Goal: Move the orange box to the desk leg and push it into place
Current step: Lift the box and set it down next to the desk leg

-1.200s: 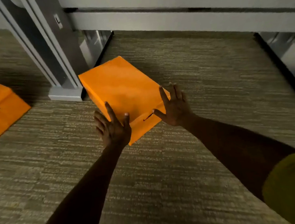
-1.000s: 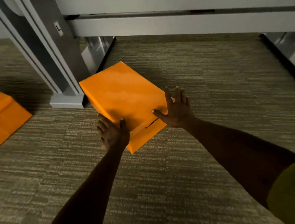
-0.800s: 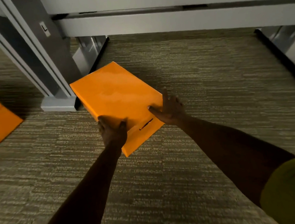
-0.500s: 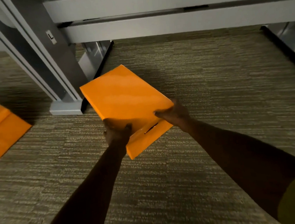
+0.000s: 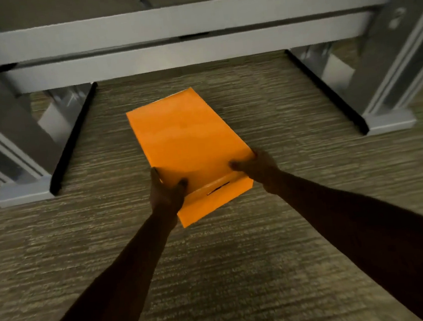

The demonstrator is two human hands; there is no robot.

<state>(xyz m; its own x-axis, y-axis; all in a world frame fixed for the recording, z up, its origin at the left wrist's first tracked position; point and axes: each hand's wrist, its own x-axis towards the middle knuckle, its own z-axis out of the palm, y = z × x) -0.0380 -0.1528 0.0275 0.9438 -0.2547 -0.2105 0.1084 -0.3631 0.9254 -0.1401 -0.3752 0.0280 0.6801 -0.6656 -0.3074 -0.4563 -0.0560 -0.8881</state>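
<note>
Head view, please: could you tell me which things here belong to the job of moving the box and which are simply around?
Part of the job:
- orange box, gripped at its near corners
- left hand
- right hand
- left desk leg
- right desk leg; which leg is the target I cannot tell

Simply around:
- carpet
- grey crossbeams

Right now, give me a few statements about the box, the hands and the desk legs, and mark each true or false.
1. Both hands grip the orange box at its near end. True: left hand, right hand.
2. The box touches the left desk leg. False: carpet shows between them.
3. A slot marks the box's near face. True.
4. A second orange box is visible. False: only one.
5. The box stands midway between the legs. True: right desk leg.
</note>
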